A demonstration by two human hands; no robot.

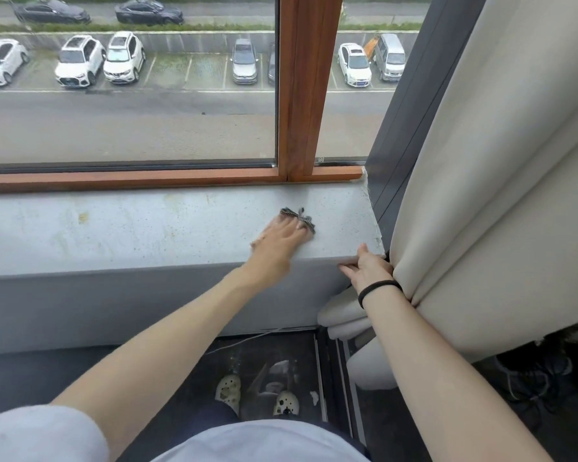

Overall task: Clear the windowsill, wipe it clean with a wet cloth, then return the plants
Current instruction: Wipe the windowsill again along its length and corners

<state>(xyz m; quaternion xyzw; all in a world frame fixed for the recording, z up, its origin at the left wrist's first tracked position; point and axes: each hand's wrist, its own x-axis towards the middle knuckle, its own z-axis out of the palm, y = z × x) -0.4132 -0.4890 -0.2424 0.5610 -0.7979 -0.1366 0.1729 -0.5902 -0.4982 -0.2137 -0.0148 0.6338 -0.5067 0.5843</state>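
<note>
The wiping step was in hand. The pale, speckled windowsill (pixel 147 228) carried no plants, and none showed anywhere in view, so the clearing looked done and the return of the plants had not begun.

The left hand (pixel 281 240) lay palm down on the sill near its right end, arm stretched forward. Its grip was open: flat fingers pressed a cloth (pixel 297 217) against the surface. Only the cloth's dark patterned edge showed past the fingertips.

The right hand (pixel 367 268) braced on the sill's front edge, just beside the front right corner. Its thumb rested on top and straight fingers lay along the front face. That grip was open too and held nothing. A black hair tie (pixel 379 288) circled the wrist, which touched a cream curtain (pixel 481 178).

The next move probably called for firm strokes towards the left end, where a yellowish stain (pixel 82 217) sat near the back edge.
</note>
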